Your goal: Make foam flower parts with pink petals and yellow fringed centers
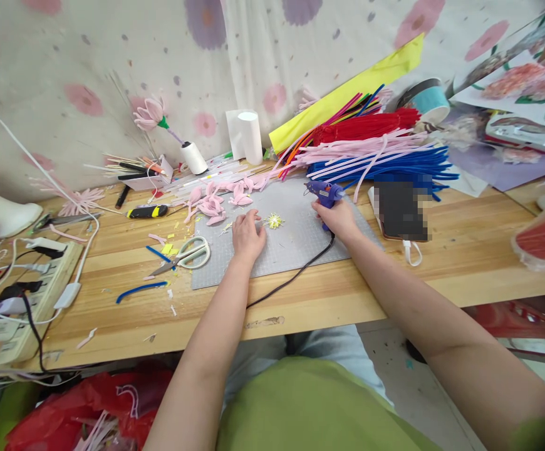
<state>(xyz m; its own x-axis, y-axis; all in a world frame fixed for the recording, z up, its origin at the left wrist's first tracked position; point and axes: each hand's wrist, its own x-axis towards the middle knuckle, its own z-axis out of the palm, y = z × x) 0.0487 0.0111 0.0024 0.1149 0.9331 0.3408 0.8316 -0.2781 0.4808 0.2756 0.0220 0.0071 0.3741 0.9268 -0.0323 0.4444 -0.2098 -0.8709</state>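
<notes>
My right hand (337, 216) is wrapped round the handle of a purple hot glue gun (325, 193), whose nozzle points left over the grey cutting mat (282, 250). A black cord trails from the gun across the mat to the table's front edge. My left hand (248, 235) lies on the mat with its fingers loosely bent and nothing seen in them. Just to its right sits a small yellow and white fringed flower centre (274, 220). Several pink pipe-cleaner petals (212, 207) lie beyond my left hand, at the mat's back left.
Scissors (185, 257) and a yellow-black utility knife (146, 212) lie left of the mat. Bundled pipe cleaners (376, 164) lie behind it, and a phone (399, 210) to the right. A power strip (51, 294) occupies the left end. A pink flower (150, 114) stands in a thread spool (192, 158).
</notes>
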